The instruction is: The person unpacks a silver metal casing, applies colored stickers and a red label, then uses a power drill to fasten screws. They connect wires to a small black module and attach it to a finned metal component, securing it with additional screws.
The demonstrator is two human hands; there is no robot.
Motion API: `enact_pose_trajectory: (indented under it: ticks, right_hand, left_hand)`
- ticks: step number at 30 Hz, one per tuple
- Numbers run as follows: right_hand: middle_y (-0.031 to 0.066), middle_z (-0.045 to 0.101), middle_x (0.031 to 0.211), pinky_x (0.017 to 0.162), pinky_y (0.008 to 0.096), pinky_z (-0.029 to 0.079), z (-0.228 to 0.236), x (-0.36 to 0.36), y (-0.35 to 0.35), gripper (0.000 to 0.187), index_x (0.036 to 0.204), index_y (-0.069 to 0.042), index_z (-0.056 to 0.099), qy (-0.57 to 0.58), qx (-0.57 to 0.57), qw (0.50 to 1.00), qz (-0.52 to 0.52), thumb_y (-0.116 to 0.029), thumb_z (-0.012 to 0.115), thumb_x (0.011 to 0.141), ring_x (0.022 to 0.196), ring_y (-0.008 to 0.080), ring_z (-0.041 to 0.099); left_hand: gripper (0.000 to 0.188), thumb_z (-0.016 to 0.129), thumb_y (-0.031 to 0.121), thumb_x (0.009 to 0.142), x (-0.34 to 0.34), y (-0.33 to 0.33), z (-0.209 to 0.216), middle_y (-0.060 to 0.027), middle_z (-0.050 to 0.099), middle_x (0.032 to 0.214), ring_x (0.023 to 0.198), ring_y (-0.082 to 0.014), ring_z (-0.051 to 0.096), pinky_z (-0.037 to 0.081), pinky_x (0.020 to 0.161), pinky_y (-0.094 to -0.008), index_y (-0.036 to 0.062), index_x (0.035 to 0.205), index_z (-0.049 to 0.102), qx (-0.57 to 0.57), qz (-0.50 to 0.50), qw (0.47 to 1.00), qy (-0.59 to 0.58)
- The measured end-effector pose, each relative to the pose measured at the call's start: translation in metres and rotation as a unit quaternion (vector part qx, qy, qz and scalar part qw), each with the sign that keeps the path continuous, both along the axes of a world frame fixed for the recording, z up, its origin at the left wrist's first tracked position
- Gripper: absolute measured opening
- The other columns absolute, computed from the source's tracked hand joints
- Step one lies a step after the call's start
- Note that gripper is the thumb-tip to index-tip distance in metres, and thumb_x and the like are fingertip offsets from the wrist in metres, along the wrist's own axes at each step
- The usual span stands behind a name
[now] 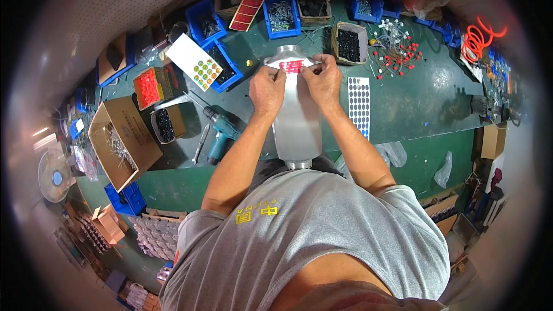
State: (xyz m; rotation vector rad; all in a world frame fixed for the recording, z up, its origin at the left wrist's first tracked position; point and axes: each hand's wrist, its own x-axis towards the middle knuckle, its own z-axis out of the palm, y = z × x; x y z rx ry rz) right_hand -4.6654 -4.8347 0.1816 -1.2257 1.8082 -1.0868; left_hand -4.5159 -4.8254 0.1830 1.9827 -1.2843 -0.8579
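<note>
A long silver metal housing lies on the green bench, its near end close to my body and its narrower neck at the far end. Across its far part sits a red label with pale print. My left hand pinches the label's left end between thumb and finger, and my right hand pinches the right end. Both hands rest close against the housing. Whether the label's underside touches the metal all along cannot be made out.
A teal cordless drill lies left of my left forearm. Beyond the housing stand blue bins of small parts. Right are a sheet of dark round stickers and red-tipped wires. An open cardboard box stands left.
</note>
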Motion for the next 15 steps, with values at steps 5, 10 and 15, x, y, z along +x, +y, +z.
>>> enact_pose_trajectory:
  ticks: [5,10,15]
  right_hand:
    - [0.0113,0.073,0.077,0.069,0.0367,0.056,0.0034,0.0011,0.0004,0.042,0.111,0.003,0.062,0.005,0.001,1.000,0.000,-0.007,0.082,0.076,0.071,0.0230,0.072]
    - [0.0114,0.073,0.078,0.069,0.0373,0.056,0.0019,0.0016,-0.0001,0.041,0.111,0.002,0.062,0.006,0.011,1.000,0.001,-0.008,0.082,0.077,0.071,0.0239,0.072]
    - [0.0114,0.073,0.079,0.070,0.0379,0.056,-0.0009,0.0017,-0.0002,0.041,0.111,0.001,0.062,0.005,0.020,1.000,0.002,-0.009,0.081,0.077,0.072,0.0245,0.072]
  left_hand:
    - [0.027,0.077,0.028,0.086,0.0006,-0.0008,0.0013,-0.0160,0.073,0.080,0.077,-0.0352,0.071,0.054,0.073,-0.0447,0.0012,0.086,0.071,0.003,-0.002,1.000,-0.003]
    - [0.028,0.077,0.028,0.085,0.0007,-0.0018,0.0014,-0.0165,0.073,0.079,0.077,-0.0353,0.071,0.054,0.073,-0.0443,0.0008,0.086,0.071,0.006,-0.002,1.000,-0.006]
    - [0.027,0.078,0.027,0.084,-0.0006,-0.0027,0.0063,-0.0155,0.074,0.079,0.073,-0.0282,0.072,0.055,0.071,-0.0387,0.0003,0.088,0.074,0.012,-0.001,1.000,-0.014]
